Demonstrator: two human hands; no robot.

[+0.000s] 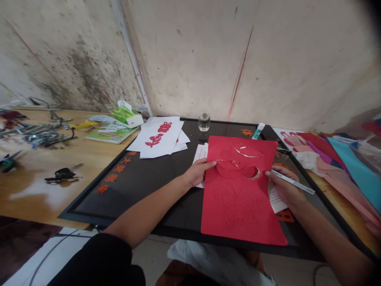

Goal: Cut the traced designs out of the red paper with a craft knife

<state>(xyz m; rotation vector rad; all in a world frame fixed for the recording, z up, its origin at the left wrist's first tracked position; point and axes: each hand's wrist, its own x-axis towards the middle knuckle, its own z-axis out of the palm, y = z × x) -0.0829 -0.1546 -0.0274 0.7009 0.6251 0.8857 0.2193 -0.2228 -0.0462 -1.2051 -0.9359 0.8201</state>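
A stained plaster wall (190,59) rises behind a wooden tabletop (20,202) carrying a black-framed glass board (127,194). Toward the left of the tabletop lie tangled metal scraps (44,135), keys (63,173) and green-handled scissors (7,165). On the board sit white sheets with red floral cutouts (157,137), a glass of water (204,121) and a glue stick (258,130), with a fan of coloured paper (354,167) off to the right. The red paper sheet (238,206) lies at the board's centre, slightly skewed, over white paper slips (275,198). Its upper part is partly cut, with a crescent slit and a round opening whose edge curls up. Its lower part shows only faint traced lines, with no openings visible (they look like a butterfly, though it is hard to be sure). The left hand (198,172) rests open on the sheet's left side. The right hand (284,186) is closed around a slim metal craft knife (293,182), its tip hidden by the fingers beside the round opening.
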